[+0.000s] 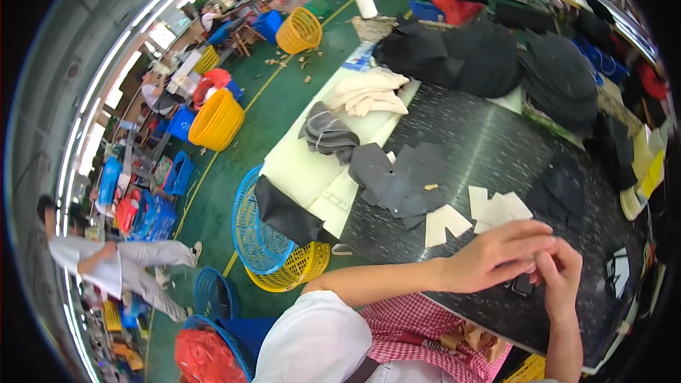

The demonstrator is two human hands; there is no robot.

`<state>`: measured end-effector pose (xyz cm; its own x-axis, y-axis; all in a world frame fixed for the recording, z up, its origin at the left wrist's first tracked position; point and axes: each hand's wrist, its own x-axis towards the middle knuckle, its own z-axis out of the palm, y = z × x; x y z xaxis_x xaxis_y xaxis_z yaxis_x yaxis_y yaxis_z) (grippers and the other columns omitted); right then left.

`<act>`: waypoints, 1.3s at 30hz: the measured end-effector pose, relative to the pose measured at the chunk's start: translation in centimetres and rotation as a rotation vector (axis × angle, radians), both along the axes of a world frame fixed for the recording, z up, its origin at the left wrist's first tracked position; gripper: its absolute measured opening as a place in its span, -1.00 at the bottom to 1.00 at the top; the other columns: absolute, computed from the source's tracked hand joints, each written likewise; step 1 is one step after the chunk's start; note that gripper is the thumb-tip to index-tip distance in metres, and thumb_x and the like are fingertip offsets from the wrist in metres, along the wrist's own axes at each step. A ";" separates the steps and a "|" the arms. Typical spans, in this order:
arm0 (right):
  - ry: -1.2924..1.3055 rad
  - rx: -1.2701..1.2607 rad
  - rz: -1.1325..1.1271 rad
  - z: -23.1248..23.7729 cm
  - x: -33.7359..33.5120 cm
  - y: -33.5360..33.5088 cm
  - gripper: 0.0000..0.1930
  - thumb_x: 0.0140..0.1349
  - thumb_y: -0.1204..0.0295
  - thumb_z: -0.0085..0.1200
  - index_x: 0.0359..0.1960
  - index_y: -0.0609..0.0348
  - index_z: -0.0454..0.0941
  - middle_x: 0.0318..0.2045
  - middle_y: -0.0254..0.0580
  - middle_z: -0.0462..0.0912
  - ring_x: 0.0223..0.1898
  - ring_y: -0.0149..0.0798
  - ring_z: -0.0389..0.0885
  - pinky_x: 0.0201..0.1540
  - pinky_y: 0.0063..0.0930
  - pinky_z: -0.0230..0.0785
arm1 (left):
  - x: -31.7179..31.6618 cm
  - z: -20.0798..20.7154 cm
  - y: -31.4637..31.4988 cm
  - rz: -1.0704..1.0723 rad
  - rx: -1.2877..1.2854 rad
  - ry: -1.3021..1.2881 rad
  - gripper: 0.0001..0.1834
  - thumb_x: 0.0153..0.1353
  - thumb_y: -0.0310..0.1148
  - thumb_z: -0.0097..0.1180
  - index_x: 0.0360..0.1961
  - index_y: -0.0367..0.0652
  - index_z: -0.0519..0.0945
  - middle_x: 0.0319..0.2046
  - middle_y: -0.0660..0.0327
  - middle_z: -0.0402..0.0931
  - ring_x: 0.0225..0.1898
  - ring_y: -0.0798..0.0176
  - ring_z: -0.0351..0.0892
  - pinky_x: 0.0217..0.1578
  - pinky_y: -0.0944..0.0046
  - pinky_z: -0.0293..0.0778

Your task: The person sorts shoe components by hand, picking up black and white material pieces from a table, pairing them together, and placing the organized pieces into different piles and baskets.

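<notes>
Black speckled counter [461,145] filled most of the right half. Black sheet stacks [489,60] lined its far edge, plus a rounded black stack [560,78] toward the far right corner. Pale board [294,152] ran along the left edge, carrying folded cream cloth [372,92] and a grey stack [328,133]. Blue basket [245,216] and yellow basket [310,266] stood off the near left corner, black sheet [287,209] draped over the blue one. Dark grey pieces [401,184] lay fanned, overlapping, right of the board; a dark heap [558,191] sat toward the right edge.

Left hand [496,255] and right hand [562,280] met over the near edge, fingers bent and touching; couldn't tell if either gripped anything. White pieces [500,209] lay overlapped just beyond the left hand, notched white piece [445,225] beside them. Small dark object [523,285] showed below the hands, partly hidden.
</notes>
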<state>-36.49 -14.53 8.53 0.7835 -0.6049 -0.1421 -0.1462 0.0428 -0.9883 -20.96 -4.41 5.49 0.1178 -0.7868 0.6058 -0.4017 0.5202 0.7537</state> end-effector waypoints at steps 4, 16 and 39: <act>-0.140 -0.052 0.078 -0.3 -1.0 0.4 -0.81 0.29 0.39 0.01 -0.45 0.21 0.48 -0.64 -0.38 0.47 -0.71 -0.54 0.40 -0.66 -0.70 0.25 | 0.5 0.1 0.1 -0.115 -0.057 -0.158 -0.52 0.19 -0.46 0.09 0.17 -0.22 0.39 0.13 -0.02 0.31 0.12 -0.06 0.36 0.08 0.04 0.32; -0.208 -0.263 -0.133 -0.5 -1.7 2.7 -0.74 0.19 0.43 0.09 -0.63 0.17 0.33 -0.68 -0.41 0.32 -0.61 -0.52 0.18 -0.55 -0.56 -0.06 | -0.4 3.0 1.4 -0.226 0.145 0.221 -0.62 -0.01 -0.55 0.31 -0.10 -0.22 0.58 -0.17 0.15 0.52 -0.23 0.29 0.58 -0.22 0.35 0.52; -0.200 0.362 -0.093 -3.2 -0.9 3.8 -0.82 0.28 0.43 0.00 -0.30 0.32 0.56 -0.32 -0.20 0.64 -0.36 -0.44 0.58 -0.28 -0.58 0.41 | 0.1 1.5 3.1 0.284 0.135 0.174 -0.83 0.18 -0.69 0.05 -0.18 -0.40 0.52 -0.25 0.05 0.57 -0.24 0.26 0.61 -0.16 0.33 0.54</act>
<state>-37.41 -10.69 5.30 0.7618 -0.6133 -0.2088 0.0678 0.3960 -0.9157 -20.89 -1.29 6.99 0.4352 -0.7796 0.4503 -0.3756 0.2973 0.8778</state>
